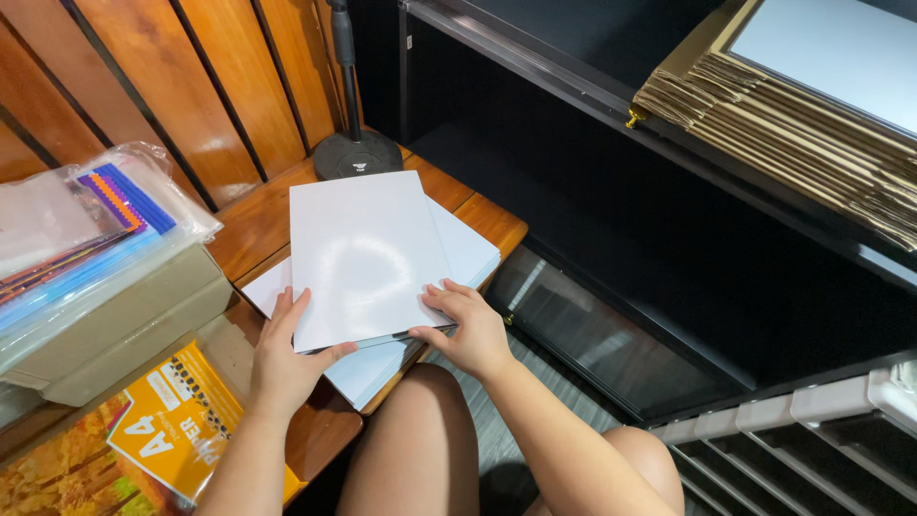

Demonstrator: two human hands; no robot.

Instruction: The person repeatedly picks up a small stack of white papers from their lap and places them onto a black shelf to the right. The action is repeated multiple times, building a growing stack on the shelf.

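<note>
A thin stack of glossy white sheets [368,253] lies over a larger pile of white paper [468,253] on a small wooden table [253,225]. My left hand [282,358] grips the stack's near left corner, thumb underneath its front edge. My right hand [468,330] holds the near right corner, fingers on top. Both hands hold the same stack just above the pile.
A round black stand base [358,155] sits at the table's far edge. To the left are a cardboard box [124,325] topped with plastic-wrapped coloured sheets [86,220] and an orange paper pad [177,420]. Flattened cardboard [793,115] rests on a dark shelf at right. My knees are below.
</note>
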